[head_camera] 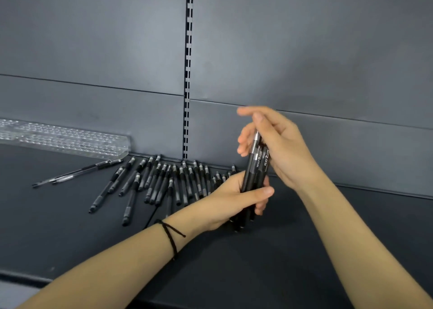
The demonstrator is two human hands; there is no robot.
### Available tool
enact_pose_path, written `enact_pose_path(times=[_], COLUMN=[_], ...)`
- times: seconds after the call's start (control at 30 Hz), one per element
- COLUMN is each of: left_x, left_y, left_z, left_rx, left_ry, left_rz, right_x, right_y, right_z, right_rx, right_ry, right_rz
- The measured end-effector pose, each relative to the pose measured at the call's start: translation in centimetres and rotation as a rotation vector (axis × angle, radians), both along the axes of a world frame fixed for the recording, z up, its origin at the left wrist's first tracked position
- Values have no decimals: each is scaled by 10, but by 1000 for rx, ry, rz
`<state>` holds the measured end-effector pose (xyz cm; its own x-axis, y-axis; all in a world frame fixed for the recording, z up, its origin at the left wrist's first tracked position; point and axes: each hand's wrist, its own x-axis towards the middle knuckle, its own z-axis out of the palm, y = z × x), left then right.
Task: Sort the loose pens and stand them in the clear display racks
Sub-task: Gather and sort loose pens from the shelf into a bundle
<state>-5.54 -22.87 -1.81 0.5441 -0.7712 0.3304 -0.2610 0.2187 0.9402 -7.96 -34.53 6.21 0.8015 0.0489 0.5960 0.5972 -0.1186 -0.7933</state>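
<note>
shelf (304,250) bears all | rack (70,140) far left by back wall, no pens in it | loose pens (164,179) fanned along wall, unsorted | bundle (254,179) upright, likely being evened | left hand (234,201) grips its base | right hand (276,149) pinches its tops

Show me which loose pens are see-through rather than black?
The clear-barrelled pens lying apart at the far left, just in front of the clear display rack. The pile of black pens beside them is dark all over.
</note>
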Motion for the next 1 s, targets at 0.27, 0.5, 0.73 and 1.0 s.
enact_pose_path(times=[0.27, 0.5, 0.73, 1.0], left_x=[5, 2, 3, 18], left_y=[-2, -6, -6, 16], left_z=[-11, -12, -12, 6], left_rx=[115, 150, 106, -41], left_ry=[48, -12, 82, 192], left_rz=[38, 17, 21, 168], right_x=[-4, -6, 1, 15], right_y=[-11, -21, -22, -28], right_z=[-10, -15, -21, -33], right_rx=[-440, -317, -170, 185], right_ry=[261, 185, 158, 126], right_rz=[-84, -60, -128, -214])
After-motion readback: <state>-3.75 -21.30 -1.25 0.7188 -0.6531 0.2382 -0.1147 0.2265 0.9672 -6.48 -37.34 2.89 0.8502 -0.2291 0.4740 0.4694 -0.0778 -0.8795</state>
